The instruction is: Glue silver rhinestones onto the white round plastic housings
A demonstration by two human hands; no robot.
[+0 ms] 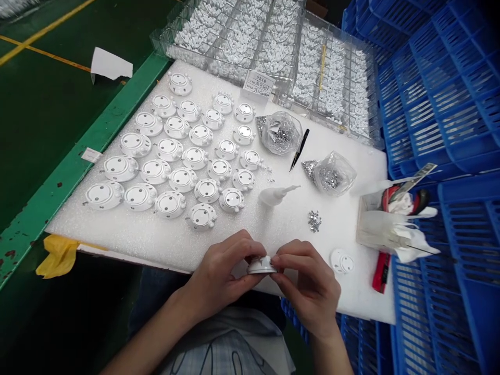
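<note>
Quick pic from my head cam, both hands busy at the front edge of the foam. Left hand (222, 273) and right hand (308, 286) are both closed on a small round white part (261, 265), pinching it at the sides w/ the fingertips, so it's held up just over the near edge of the white foam sheet (367, 291). Can't see much of its underside tbh.

Rest of the setup: approx 5 rows of round white plastic pcs (167, 149) lying on the foam, bigger ones on the left, smaller toward the right. One loose pc (341, 261) sits just beside the right hand. Further up: black tweezers (299, 150) between 2 clear plastic bags of silver rhinestones (280, 132), a small pile of loose silver bits (314, 221), and a white glue bottle (275, 195) lying on its side.

Behind the foam there's a clear compartment tray (250, 39) packed w/ small white bits, w/ a paper label (258, 82) on it. On the right, blue plastic crates (441, 88) and a clear box (375, 229) w/ red-handled scissors (406, 200). Left side is the green worktop (47, 88).
</note>
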